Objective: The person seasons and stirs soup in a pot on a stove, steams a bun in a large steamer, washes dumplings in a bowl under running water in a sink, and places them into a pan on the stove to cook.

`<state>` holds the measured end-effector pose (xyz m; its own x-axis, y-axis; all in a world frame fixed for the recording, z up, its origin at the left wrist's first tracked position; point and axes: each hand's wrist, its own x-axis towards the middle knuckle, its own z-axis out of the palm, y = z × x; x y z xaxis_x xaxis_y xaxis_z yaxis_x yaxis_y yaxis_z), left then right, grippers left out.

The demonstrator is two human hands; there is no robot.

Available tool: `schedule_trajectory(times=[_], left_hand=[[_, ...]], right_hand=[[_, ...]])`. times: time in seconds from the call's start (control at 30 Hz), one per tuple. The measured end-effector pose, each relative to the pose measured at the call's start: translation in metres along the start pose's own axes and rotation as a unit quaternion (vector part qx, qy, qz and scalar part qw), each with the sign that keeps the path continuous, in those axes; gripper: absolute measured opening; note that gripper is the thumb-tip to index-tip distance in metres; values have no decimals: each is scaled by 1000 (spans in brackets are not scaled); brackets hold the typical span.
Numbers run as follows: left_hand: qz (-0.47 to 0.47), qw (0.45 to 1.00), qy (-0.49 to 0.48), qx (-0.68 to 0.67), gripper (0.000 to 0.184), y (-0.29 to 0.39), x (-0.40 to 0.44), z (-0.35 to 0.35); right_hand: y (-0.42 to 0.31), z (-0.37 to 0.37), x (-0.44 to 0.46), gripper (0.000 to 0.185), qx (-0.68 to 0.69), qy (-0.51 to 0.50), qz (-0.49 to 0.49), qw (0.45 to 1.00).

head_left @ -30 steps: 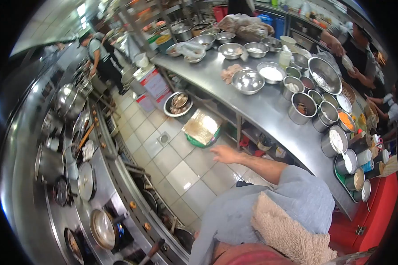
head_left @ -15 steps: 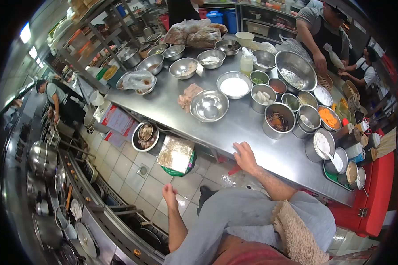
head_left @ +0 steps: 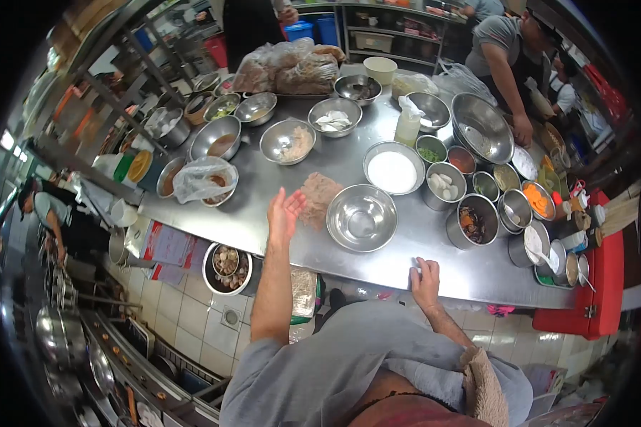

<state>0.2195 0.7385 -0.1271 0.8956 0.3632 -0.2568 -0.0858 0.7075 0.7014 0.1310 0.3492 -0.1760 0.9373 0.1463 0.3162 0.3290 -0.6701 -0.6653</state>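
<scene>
My left hand (head_left: 285, 217) reaches over the front part of the steel table, fingers stretched out and palm turned up, with nothing in it. Just beyond its fingertips lies a flattened heap of pale pink minced meat (head_left: 320, 198) on the bare steel. An empty steel bowl (head_left: 362, 218) stands directly right of the meat. My right hand (head_left: 425, 282) rests at the table's front edge, its fingers loosely bent and apart, holding nothing that I can see. Behind the empty bowl is a bowl of white contents (head_left: 394, 171).
Steel pots of ingredients, such as a dark mix (head_left: 472, 222) and orange slices (head_left: 535, 199), crowd the right side. A plastic-covered bowl (head_left: 206, 179) stands at left, bagged goods (head_left: 292, 67) at the back. A co-worker (head_left: 506, 64) works at far right, another (head_left: 50, 213) at far left.
My left hand has risen from above the floor to beside the minced meat. My right hand stays by the table edge, its fingers now more bent. My view has shifted closer to the table.
</scene>
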Motion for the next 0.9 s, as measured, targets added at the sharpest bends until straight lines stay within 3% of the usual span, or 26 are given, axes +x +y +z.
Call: schedule_trajectory(times=[0.2,0.27,0.4,0.47,0.5,0.53,0.57,0.63,0.77,0.83,0.9], left_hand=[[-60,997,-9,-47,40,5,105,3],[-52,995,53,-68,44,5,123,10],[-31,994,29,-101,44,0,155,0],[52,992,60,101,41,7,139,16],[59,950,24,305,45,10,126,21],[119,852,-79,504,52,14,109,20],[173,699,-179,670,60,17,92,18],[113,586,-252,762,61,5,61,24],[200,603,-268,724,61,-44,81,23],[258,573,-241,740,61,-60,107,46],[258,568,-245,742,61,-75,137,72]], right_hand=[[-18,16,3,28,-68,85,73,991],[-17,19,7,27,-93,97,70,988],[-17,25,10,25,-132,109,78,982],[-16,25,10,24,-144,116,89,979],[-16,25,12,24,-147,119,92,978],[-16,25,13,23,-154,119,87,977],[-17,25,13,23,-162,120,84,976],[-18,25,14,22,-173,121,87,974],[-19,25,17,22,-196,117,72,971],[-20,25,17,22,-204,108,77,970],[-20,25,19,22,-214,104,79,968]])
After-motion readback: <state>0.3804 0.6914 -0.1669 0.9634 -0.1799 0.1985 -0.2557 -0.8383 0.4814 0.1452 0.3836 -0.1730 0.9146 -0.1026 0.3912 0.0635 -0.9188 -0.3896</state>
